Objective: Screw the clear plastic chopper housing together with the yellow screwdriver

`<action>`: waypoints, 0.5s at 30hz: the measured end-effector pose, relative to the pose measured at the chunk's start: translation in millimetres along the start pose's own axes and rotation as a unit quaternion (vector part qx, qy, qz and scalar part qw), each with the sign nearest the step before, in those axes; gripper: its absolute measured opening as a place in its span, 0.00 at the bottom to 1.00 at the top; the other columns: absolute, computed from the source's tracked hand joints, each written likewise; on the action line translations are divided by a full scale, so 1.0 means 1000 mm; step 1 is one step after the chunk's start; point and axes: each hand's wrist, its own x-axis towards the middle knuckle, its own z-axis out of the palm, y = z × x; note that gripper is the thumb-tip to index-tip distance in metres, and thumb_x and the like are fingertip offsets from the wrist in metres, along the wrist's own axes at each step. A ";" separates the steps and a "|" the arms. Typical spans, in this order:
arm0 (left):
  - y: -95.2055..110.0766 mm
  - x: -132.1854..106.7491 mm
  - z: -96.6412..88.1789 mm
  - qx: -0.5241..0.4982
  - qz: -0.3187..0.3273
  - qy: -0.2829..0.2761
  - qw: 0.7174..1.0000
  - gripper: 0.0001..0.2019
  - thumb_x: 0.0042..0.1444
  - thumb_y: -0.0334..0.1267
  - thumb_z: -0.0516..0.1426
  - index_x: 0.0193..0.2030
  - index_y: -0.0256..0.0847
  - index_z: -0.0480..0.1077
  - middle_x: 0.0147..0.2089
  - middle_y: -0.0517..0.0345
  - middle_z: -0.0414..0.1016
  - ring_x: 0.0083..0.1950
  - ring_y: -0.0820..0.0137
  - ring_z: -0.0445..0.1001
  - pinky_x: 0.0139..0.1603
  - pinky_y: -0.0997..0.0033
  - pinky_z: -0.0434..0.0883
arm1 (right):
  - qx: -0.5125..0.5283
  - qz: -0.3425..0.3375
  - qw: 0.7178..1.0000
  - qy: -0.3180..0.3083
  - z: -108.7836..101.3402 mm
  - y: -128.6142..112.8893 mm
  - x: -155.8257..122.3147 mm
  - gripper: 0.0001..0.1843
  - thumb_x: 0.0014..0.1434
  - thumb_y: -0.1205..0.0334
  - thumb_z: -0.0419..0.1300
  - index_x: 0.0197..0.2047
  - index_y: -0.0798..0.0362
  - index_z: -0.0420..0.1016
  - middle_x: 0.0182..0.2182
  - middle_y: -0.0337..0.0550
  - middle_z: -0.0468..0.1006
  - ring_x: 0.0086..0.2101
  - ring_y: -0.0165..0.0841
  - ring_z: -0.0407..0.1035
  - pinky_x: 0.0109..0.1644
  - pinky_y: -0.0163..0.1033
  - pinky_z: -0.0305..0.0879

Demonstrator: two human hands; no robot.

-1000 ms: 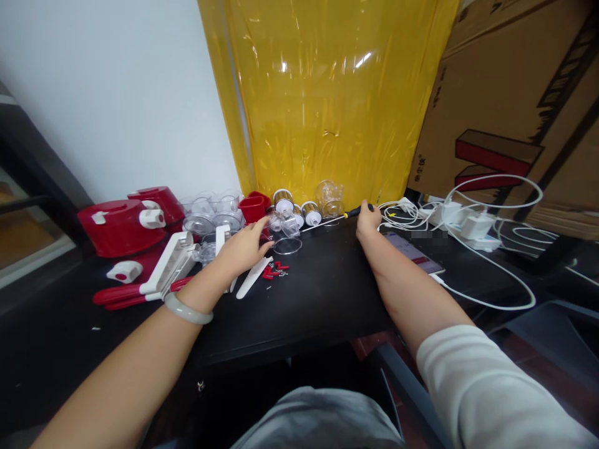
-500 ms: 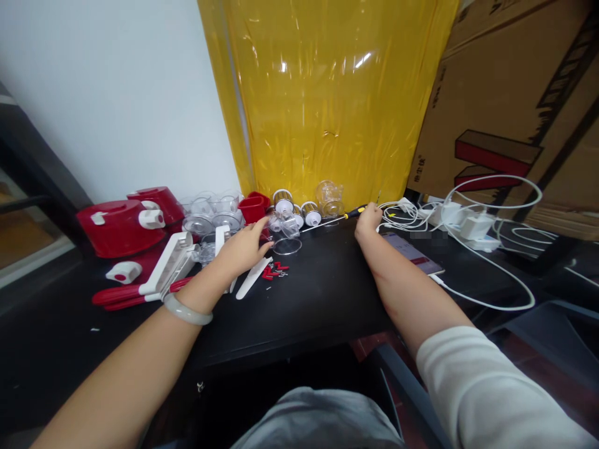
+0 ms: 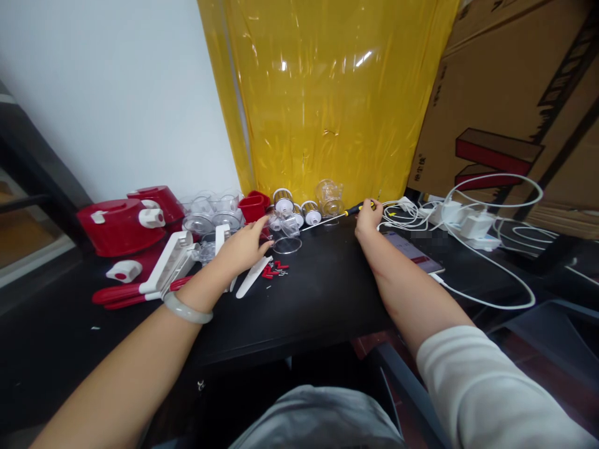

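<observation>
My right hand [image 3: 369, 217] has its fingers closed around the black and yellow handle of a screwdriver [image 3: 352, 211]. The long shaft lies low over the table, pointing left towards clear plastic parts [image 3: 286, 224]. My left hand [image 3: 246, 248] is stretched out with thumb and fingers apart, beside a red plastic cup [image 3: 253, 208]; whether its fingertips touch anything I cannot tell. Just below it are a flat white strip [image 3: 253, 278] and a small pile of red pieces and screws [image 3: 274, 269]. Several drum-shaped parts with white ends [image 3: 311, 213] stand behind.
Large red housings [image 3: 120, 227] and white frames with red handles [image 3: 163, 268] fill the left of the black table [image 3: 322, 293]. On the right lie a phone [image 3: 412, 251], white cables and chargers [image 3: 476, 226]. A cardboard box [image 3: 500, 100] and a yellow plastic sheet [image 3: 322, 93] stand behind.
The fingers of my right hand have shifted slightly on the screwdriver handle, so more of its end shows. My left hand stays in nearly the same place.
</observation>
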 end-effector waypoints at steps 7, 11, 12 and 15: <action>-0.001 0.000 0.001 -0.007 0.003 0.004 1.000 0.33 0.66 0.46 0.54 0.74 0.38 0.51 0.63 0.37 0.71 0.59 0.50 0.74 0.56 0.55 0.70 | -0.012 0.053 0.998 -0.027 0.002 -0.001 0.004 0.14 0.63 0.54 0.44 0.37 0.51 0.67 0.28 0.38 0.71 0.30 0.33 0.71 0.37 0.39 0.71; -0.001 0.000 0.001 -0.004 0.000 0.004 1.000 0.33 0.66 0.46 0.54 0.73 0.38 0.51 0.64 0.37 0.71 0.60 0.51 0.74 0.56 0.56 0.70 | -0.019 0.038 0.999 -0.018 0.002 0.001 0.004 0.13 0.64 0.51 0.47 0.39 0.49 0.65 0.31 0.38 0.72 0.34 0.34 0.72 0.41 0.40 0.71; -0.001 0.000 0.001 -0.002 -0.001 0.003 1.000 0.32 0.66 0.46 0.54 0.73 0.38 0.51 0.64 0.37 0.71 0.60 0.51 0.73 0.56 0.56 0.70 | -0.022 0.028 0.999 -0.010 0.001 0.002 0.003 0.12 0.63 0.49 0.50 0.40 0.49 0.65 0.32 0.38 0.72 0.36 0.34 0.72 0.43 0.40 0.71; -0.001 0.000 0.001 0.002 0.000 0.004 1.000 0.32 0.66 0.46 0.54 0.74 0.38 0.51 0.63 0.38 0.71 0.59 0.51 0.74 0.56 0.56 0.70 | -0.035 0.007 0.999 0.007 0.001 0.003 0.000 0.14 0.60 0.48 0.57 0.40 0.48 0.64 0.34 0.38 0.72 0.37 0.34 0.72 0.48 0.41 0.70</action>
